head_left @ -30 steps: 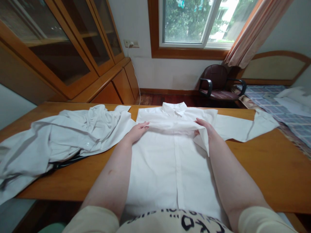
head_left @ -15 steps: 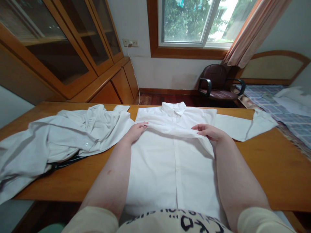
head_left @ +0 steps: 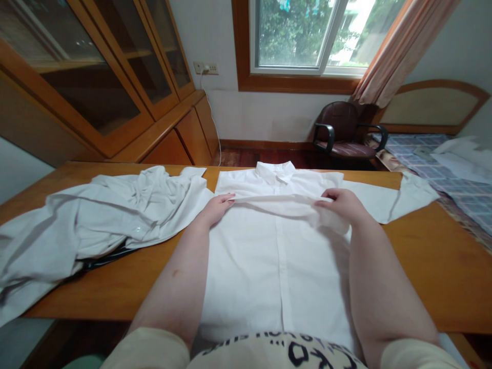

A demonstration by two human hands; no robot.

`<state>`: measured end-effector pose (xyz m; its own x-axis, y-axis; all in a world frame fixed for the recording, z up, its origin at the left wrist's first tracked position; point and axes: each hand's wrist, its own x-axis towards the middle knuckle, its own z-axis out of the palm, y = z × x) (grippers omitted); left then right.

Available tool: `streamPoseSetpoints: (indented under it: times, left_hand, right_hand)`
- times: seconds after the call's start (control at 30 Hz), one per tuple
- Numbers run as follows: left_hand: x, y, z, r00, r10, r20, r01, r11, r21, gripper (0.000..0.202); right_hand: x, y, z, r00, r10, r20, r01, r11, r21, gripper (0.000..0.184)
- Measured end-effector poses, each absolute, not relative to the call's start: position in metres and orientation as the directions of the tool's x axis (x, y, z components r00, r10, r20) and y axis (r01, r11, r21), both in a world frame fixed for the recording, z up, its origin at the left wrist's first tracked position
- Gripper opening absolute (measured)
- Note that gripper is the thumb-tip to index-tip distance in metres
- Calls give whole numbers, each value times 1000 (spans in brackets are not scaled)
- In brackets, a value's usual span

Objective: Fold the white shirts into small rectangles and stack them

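A white button-up shirt (head_left: 246, 261) lies front up on the table, its collar (head_left: 274, 171) at the far edge. Across its chest runs a folded strip of white cloth, apparently a sleeve (head_left: 272, 205). My left hand (head_left: 218, 209) pinches the strip's left end near the shirt's side. At the right end, my right hand (head_left: 342, 205) grips the same cloth between thumb and fingers, slightly raised, with a loose part hanging below. The shirt's other sleeve (head_left: 371, 200) stretches out to the right, its cuff end bent over.
Crumpled white clothes (head_left: 111, 210) with something black under them cover the left of the wooden table (head_left: 430, 271). Beyond stand a glass-fronted cabinet (head_left: 154, 110), a brown armchair (head_left: 340, 125) and a bed (head_left: 434, 154) with a checked cover.
My right hand has risen and shifted a little right with the cloth. The strip across the chest is now straighter and tauter. My left hand has barely moved.
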<state>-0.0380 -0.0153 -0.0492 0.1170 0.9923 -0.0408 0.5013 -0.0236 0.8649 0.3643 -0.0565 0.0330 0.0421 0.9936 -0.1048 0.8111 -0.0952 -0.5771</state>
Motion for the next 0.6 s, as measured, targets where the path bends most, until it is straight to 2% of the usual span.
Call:
streamPoseSetpoints:
  times: [0.03, 0.1, 0.17, 0.2, 0.3, 0.37, 0.43, 0.5, 0.6]
  left_hand:
    - [-38, -15, -49, 121, 992, -39, 498, -27, 867, 44]
    - [-38, -15, -49, 138, 990, -37, 492, -36, 870, 44]
    - [-37, -15, -48, 146, 989, -35, 483, -40, 875, 42]
    - [-37, -15, -48, 144, 989, -34, 482, -40, 875, 42]
    - [-38, -15, -46, 130, 991, -41, 491, -29, 871, 41]
    - [-40, -16, -44, 149, 988, -29, 486, -48, 872, 42]
    - [-40, -18, -43, 191, 982, 0, 462, -90, 882, 46]
    - [-40, -20, -44, 204, 979, 13, 423, -101, 901, 56]
    - [-35, -20, -45, 116, 993, -33, 454, -24, 891, 69]
  right_hand:
    - [365, -60, 37, -81, 958, -275, 766, -117, -632, 37]
    - [365, -67, 42, -352, 775, -525, 647, -204, -734, 50]
    - [366, -70, 43, -521, 621, -586, 551, -280, -786, 62]
    - [366, -70, 41, -543, 606, -581, 523, -297, -799, 64]
    - [367, -64, 30, -409, 723, -557, 541, -300, -786, 50]
    - [369, -57, 20, -222, 807, -547, 650, -296, -700, 40]
    - [370, -51, 10, -102, 824, -557, 755, -301, -583, 34]
    - [371, -49, 3, -111, 802, -587, 789, -289, -543, 31]
    - [368, -50, 2, -208, 777, -594, 755, -259, -603, 30]
